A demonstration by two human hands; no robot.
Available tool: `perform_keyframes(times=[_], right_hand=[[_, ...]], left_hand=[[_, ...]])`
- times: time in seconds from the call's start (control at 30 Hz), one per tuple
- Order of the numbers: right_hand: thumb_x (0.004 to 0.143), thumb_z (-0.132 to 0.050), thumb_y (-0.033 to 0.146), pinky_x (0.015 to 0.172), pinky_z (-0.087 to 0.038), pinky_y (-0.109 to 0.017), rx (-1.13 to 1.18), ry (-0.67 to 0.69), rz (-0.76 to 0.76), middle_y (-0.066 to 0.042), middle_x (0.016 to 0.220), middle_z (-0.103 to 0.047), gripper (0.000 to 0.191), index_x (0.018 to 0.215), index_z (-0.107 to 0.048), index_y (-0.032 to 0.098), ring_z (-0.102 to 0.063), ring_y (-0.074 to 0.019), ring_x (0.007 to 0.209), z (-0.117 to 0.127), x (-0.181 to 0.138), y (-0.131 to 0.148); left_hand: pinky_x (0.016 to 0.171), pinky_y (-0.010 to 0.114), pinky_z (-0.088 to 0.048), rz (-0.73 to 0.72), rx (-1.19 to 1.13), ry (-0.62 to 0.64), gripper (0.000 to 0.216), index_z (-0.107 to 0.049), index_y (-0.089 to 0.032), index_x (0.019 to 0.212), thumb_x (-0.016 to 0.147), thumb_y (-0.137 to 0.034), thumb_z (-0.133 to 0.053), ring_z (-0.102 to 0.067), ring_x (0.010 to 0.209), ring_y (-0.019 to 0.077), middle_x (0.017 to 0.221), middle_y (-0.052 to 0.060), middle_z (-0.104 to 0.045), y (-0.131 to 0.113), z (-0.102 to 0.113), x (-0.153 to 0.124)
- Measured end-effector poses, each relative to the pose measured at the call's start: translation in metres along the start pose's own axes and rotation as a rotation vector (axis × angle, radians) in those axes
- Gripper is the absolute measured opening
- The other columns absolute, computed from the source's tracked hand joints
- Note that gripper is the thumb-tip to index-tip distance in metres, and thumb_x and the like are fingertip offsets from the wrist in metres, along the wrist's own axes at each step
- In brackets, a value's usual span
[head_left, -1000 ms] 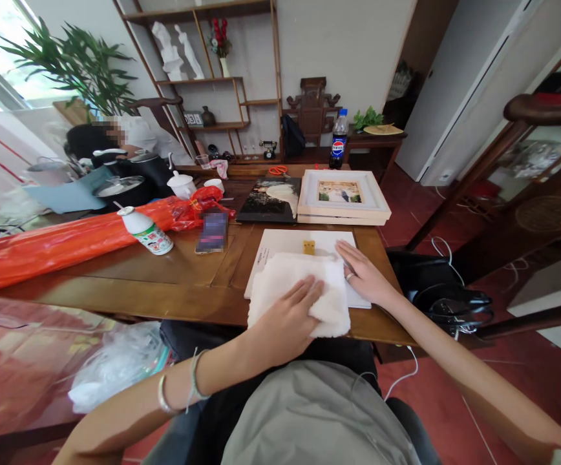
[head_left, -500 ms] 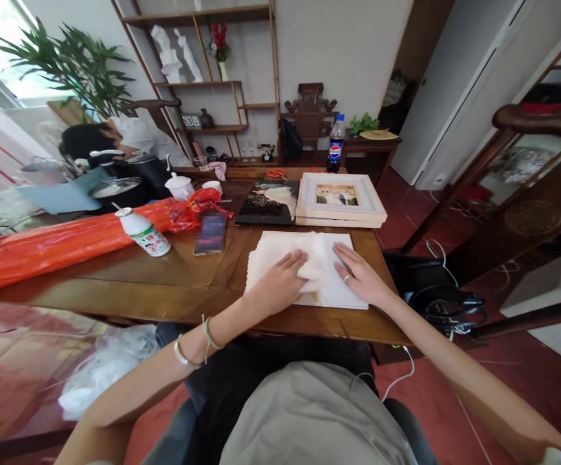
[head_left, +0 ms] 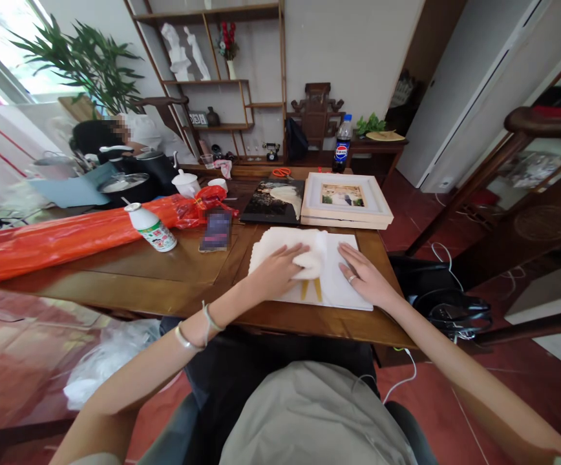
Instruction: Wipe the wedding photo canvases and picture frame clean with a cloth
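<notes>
A flat white board [head_left: 343,290] lies on the wooden table [head_left: 174,271] in front of me. My left hand [head_left: 278,271] presses a bunched white cloth [head_left: 309,258] onto it, fingers curled over the cloth. My right hand [head_left: 365,274], with a ring, lies flat and spread on the board's right part. Two thin yellow strips [head_left: 311,290] show on the board just below the cloth.
A white picture frame [head_left: 343,200] and a dark photo print [head_left: 275,200] lie beyond the board. A phone [head_left: 216,230], a white bottle [head_left: 152,227] and a long orange plastic bag [head_left: 67,236] lie to the left. Another person [head_left: 110,132] sits far left. A black bag [head_left: 435,290] is on the floor at right.
My left hand has slid the cloth from the board's near edge up toward its middle, bunching it. The right hand has stayed flat on the board.
</notes>
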State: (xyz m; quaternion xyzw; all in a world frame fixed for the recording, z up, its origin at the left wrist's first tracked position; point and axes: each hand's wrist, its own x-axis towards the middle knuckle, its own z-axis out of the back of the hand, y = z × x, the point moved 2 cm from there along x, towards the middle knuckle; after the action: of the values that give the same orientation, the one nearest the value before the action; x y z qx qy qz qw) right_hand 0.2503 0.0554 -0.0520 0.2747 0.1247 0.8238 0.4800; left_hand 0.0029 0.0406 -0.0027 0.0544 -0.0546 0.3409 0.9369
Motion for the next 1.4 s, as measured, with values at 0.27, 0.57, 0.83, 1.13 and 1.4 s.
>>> perform_keyframes(times=[0.27, 0.57, 0.83, 1.13, 1.4], right_hand=[[0.095, -0.037, 0.045, 0.118, -0.026, -0.049, 0.002, -0.001, 0.0, -0.013, 0.151, -0.038, 0.057, 0.143, -0.043, 0.014, -0.031, -0.0261, 0.142, 0.001, 0.0, 0.0], [0.095, -0.037, 0.046, 0.119, -0.024, -0.048, 0.01, 0.014, -0.026, -0.011, 0.152, -0.036, 0.057, 0.144, -0.042, 0.016, -0.029, -0.025, 0.143, 0.001, 0.0, 0.002], [0.095, -0.037, 0.046, 0.119, -0.025, -0.049, 0.006, 0.012, -0.019, -0.011, 0.152, -0.036, 0.057, 0.143, -0.042, 0.015, -0.03, -0.0251, 0.143, 0.002, 0.0, 0.001], [0.095, -0.038, 0.045, 0.119, -0.024, -0.048, 0.025, 0.004, -0.025, -0.01, 0.152, -0.037, 0.056, 0.143, -0.043, 0.016, -0.031, -0.0249, 0.142, 0.002, 0.0, 0.003], [0.095, -0.039, 0.045, 0.118, -0.025, -0.052, 0.043, 0.006, -0.019, -0.006, 0.152, -0.038, 0.054, 0.144, -0.041, 0.023, -0.031, -0.0265, 0.142, 0.004, 0.0, 0.004]], left_hand=[[0.113, 0.053, -0.027, 0.028, 0.044, 0.042, 0.022, -0.071, -0.015, 0.101, 0.091, -0.023, -0.053, -0.021, 0.144, 0.0333, 0.156, 0.01, -0.026, -0.015, -0.001, -0.002], [0.118, 0.046, -0.022, -0.073, -0.052, 0.089, 0.016, -0.072, -0.016, 0.092, 0.086, -0.02, -0.058, -0.019, 0.145, 0.0286, 0.157, 0.006, -0.025, -0.052, 0.019, -0.055], [0.116, 0.044, -0.026, 0.002, -0.074, 0.004, 0.026, -0.068, -0.014, 0.107, 0.094, -0.02, -0.047, -0.026, 0.143, 0.0255, 0.153, 0.009, -0.032, 0.011, 0.006, -0.017], [0.117, 0.049, -0.023, 0.05, 0.019, 0.01, 0.024, -0.072, -0.015, 0.099, 0.094, -0.023, -0.05, -0.024, 0.144, 0.0279, 0.154, 0.007, -0.031, 0.022, -0.003, -0.017], [0.12, 0.046, -0.017, -0.078, -0.103, 0.098, 0.019, -0.073, -0.017, 0.096, 0.084, -0.015, -0.058, -0.014, 0.145, 0.0292, 0.157, 0.005, -0.021, -0.043, 0.018, -0.084]])
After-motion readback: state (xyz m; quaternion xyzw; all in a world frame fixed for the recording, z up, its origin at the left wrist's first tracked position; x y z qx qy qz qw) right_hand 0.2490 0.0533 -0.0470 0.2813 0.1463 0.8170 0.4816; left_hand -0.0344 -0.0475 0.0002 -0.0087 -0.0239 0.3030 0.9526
